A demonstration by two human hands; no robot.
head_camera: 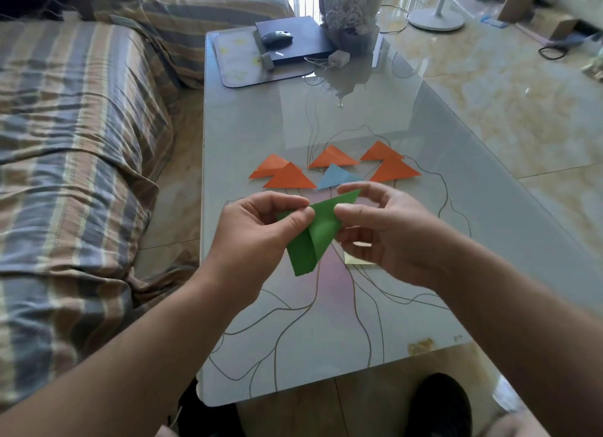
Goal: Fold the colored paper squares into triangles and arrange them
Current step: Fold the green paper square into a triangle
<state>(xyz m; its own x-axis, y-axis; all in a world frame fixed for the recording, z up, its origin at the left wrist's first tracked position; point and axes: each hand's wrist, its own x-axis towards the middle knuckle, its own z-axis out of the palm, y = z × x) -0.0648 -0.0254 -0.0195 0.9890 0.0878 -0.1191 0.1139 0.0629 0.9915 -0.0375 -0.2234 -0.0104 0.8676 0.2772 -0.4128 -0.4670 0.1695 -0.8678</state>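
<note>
1. Folding is the step in hand: the green paper square (318,232), already partly doubled over, is held in the air above the glass-topped table (359,322), near the person and short of the finished pieces.
2. To do it well, I judge the two free corners should be brought exactly together before any crease is pressed, then the crease run flat from the middle outward, ideally against the table rather than in mid-air.
3. The left hand (257,231) pinches the left upper part of the green paper between thumb and curled fingers.
4. The right hand (385,231) pinches the right upper edge, thumb on the near face, fingers curled behind; neither hand is spread.
5. Farther out lie five orange folded paper triangles (288,178) in a loose row, some overlapping, with one light blue folded paper triangle (337,177) between them.
6. A pale yellow paper sheet (357,260) shows on the table just under the right hand, mostly hidden.
7. The green piece, I judge, belongs beside the blue one once it is creased.
</note>
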